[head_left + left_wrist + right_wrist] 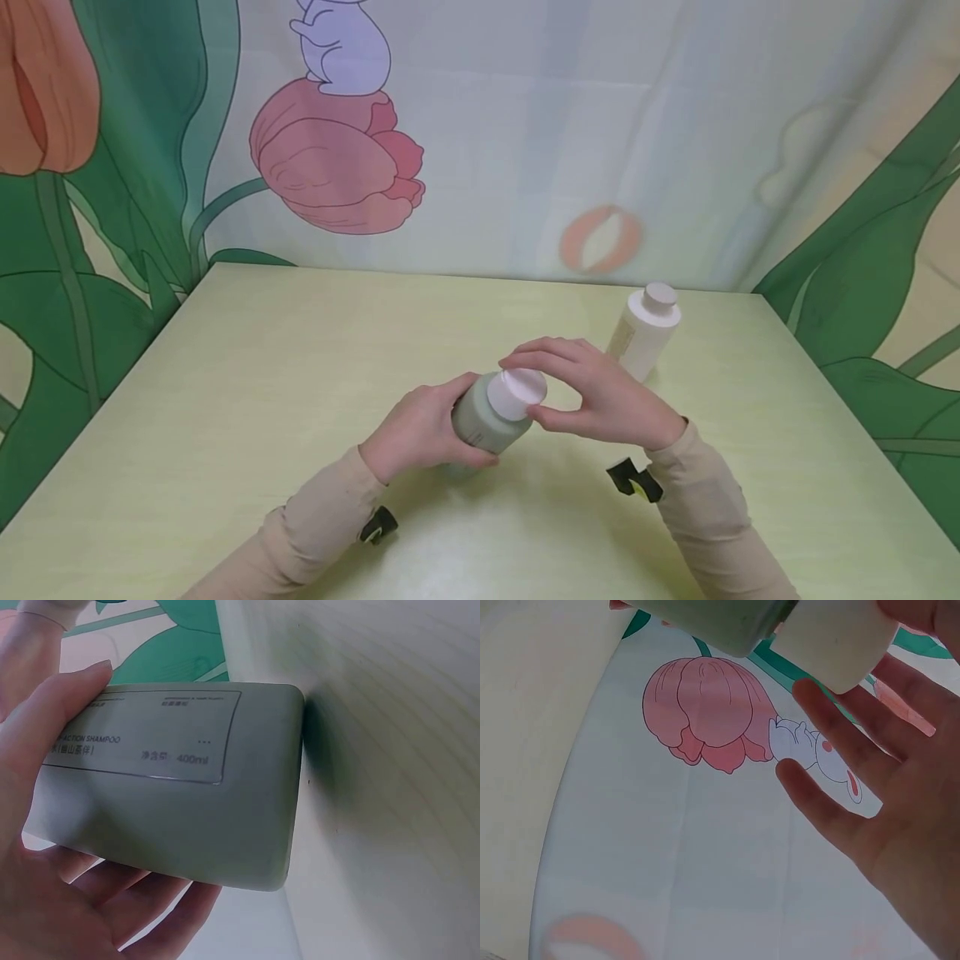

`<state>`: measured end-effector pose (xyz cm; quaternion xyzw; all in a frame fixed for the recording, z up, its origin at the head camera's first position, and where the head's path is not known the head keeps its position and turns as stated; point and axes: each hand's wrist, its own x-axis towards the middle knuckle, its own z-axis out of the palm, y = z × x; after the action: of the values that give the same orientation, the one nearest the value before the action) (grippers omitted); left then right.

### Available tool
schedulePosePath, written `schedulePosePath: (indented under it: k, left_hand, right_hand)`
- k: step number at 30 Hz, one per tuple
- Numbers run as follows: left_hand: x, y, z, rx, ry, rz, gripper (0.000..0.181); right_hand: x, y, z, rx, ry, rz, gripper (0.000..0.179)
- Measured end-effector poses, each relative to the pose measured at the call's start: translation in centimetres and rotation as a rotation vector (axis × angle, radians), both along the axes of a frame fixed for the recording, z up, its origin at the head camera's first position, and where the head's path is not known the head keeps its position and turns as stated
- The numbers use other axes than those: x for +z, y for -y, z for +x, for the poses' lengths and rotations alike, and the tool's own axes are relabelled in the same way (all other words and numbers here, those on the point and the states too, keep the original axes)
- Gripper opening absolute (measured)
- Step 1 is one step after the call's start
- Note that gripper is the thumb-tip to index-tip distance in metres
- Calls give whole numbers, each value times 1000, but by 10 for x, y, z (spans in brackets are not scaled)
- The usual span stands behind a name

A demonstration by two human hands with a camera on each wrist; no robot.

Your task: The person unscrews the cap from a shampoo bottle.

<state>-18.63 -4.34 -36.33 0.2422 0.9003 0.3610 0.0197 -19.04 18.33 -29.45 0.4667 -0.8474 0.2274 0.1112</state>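
Green bottle [474, 421]: tilted over table [300, 358], gripped by left hand [420, 429]; label [172, 742] partly thumb-covered, base contact unclear. Cap [514, 395]: pinched by right hand [603, 396]. White bottle [649, 329]: beyond it, lower part partly hidden.

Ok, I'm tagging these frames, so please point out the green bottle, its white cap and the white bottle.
Green bottle [176, 799]: left wrist view, middle of its broad face.
White cap [834, 643]: right wrist view, its side wall.
White bottle [648, 335]: head view, body below the shoulder.

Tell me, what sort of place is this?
Probably an indoor tabletop set up for demonstrations, not a bathroom: a pale table against a flower-printed backdrop, with a shampoo bottle held above it.
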Motion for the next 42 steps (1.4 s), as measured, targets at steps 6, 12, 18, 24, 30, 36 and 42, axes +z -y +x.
schedulePosePath:
  k: [6, 12, 18, 24, 30, 36, 42]
  left_hand:
    - [0, 0, 0, -3, -4, 3, 68]
    - [0, 0, 0, 1, 1, -5, 70]
    - [1, 0, -1, -2, -11, -8, 70]
    - [1, 0, 0, -1, -5, 4, 69]
    - [2, 0, 1, 4, 0, -1, 68]
    - [2, 0, 1, 6, 4, -9, 69]
    - [2, -1, 1, 7, -4, -6, 69]
  right_hand:
    - [0, 0, -3, 44, 16, -46, 58]
    - [0, -2, -4, -5, 55, -50, 57]
    - [1, -2, -5, -19, 85, -35, 50]
    - [0, -2, -4, 6, 113, -26, 45]
    - [0, -3, -3, 10, 142, 13, 52]
    - [0, -3, -4, 14, 168, -15, 60]
    - [0, -4, -5, -10, 144, -36, 51]
